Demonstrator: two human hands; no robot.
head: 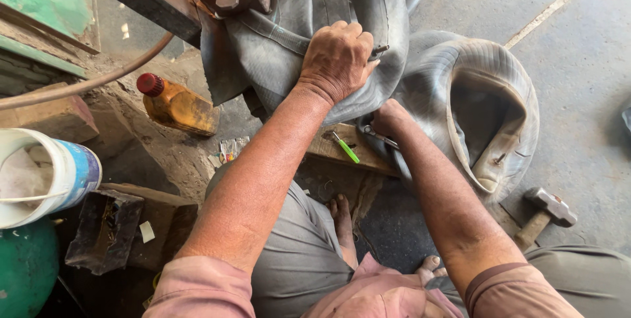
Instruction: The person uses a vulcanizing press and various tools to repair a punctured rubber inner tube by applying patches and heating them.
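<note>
Your left hand (336, 60) presses flat, open on the grey inner tube (394, 55); your right hand (388, 121), half hidden beneath, grips scissors (380, 136); an amber red-capped bottle (176, 104) lies left.

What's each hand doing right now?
Left hand: palm down, pressing on the grey inner tube.
Right hand: mostly hidden under the tube's fold, by scissors; grip cannot be told.

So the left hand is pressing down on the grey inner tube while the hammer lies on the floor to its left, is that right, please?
Not quite: the head view shows the hammer on the floor to the right. The left hand does press on the grey inner tube.
</note>
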